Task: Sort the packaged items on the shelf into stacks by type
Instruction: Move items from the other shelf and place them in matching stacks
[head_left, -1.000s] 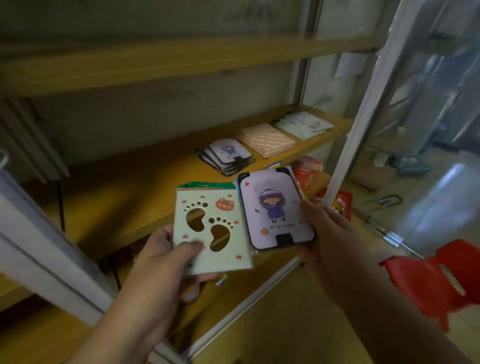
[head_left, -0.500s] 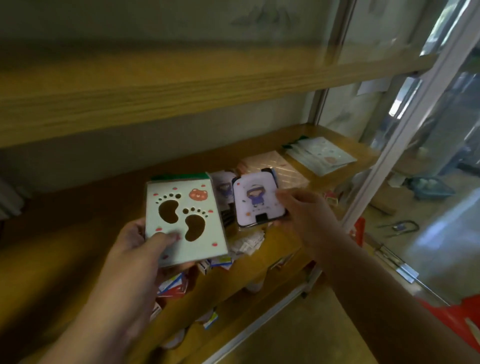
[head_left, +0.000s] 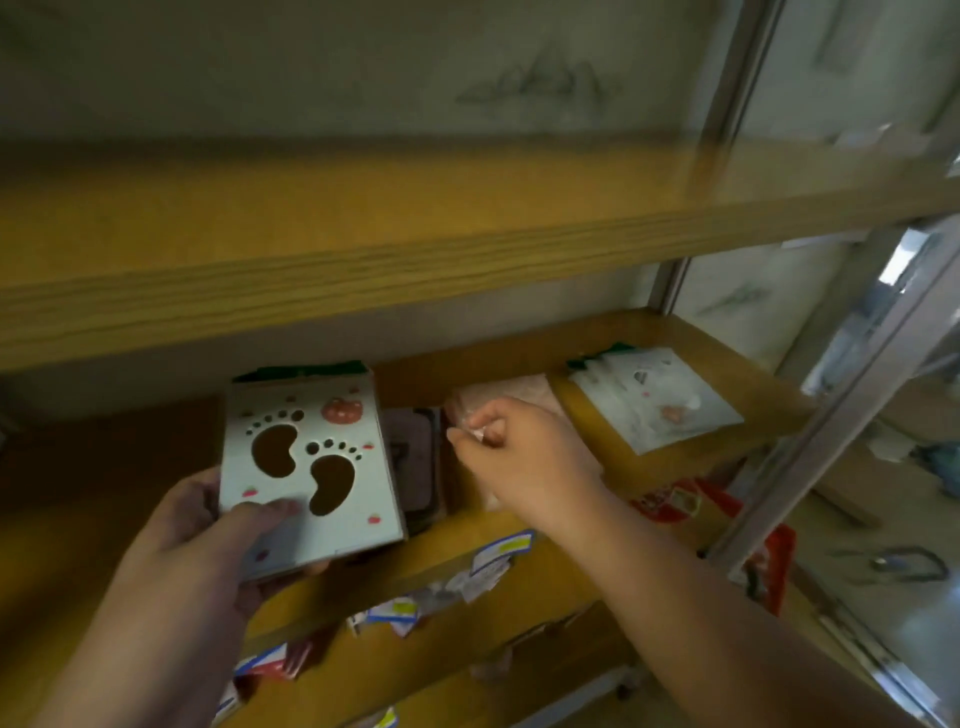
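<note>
My left hand (head_left: 187, 540) grips a pale green pack with two footprint cut-outs (head_left: 306, 467), held tilted over the front of the wooden shelf (head_left: 597, 493). Just behind it a stack of purple packs with black rims (head_left: 413, 462) lies on the shelf, half hidden by the footprint pack. My right hand (head_left: 519, 452) hovers right of that stack with its fingers curled in and nothing clearly in them. It covers part of a pink pack stack (head_left: 498, 392). Further right lies a stack of pale footprint packs (head_left: 660, 405).
An upper shelf board (head_left: 363, 249) hangs close above. Loose small packets (head_left: 488, 561) stick out below the shelf's front edge, and red packs (head_left: 670, 501) lie at its right end. A metal post (head_left: 841, 384) and glass close off the right side.
My right hand carried the purple pack to the purple stack on the shelf and no longer holds it. The view moved closer to the shelf. My left hand keeps the footprint pack.
</note>
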